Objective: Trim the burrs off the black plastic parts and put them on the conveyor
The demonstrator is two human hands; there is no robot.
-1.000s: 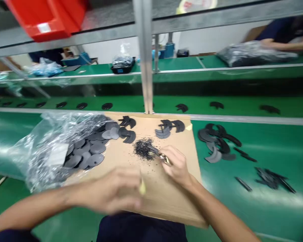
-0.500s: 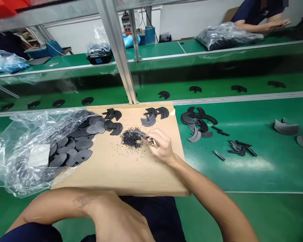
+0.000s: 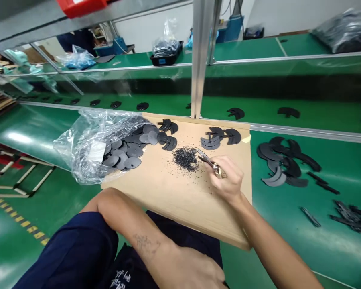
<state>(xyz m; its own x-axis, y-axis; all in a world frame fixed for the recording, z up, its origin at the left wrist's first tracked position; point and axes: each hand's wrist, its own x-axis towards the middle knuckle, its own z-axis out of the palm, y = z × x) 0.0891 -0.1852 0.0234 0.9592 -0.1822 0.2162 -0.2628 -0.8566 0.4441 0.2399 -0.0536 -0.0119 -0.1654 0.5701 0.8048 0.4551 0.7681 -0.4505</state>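
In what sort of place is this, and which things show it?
Probably a factory assembly line: dark parts sit spaced along a green, belt-like strip; a clear bag holds many dark discs; and the right hand grips a plier-like tool at a heap of small black bits.

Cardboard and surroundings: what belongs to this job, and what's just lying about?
Likely in use: metal tool in the right hand; black bits; cardboard; dark discs; curved pieces.
Seemingly lying about: red bin; black tray; bluish bag.
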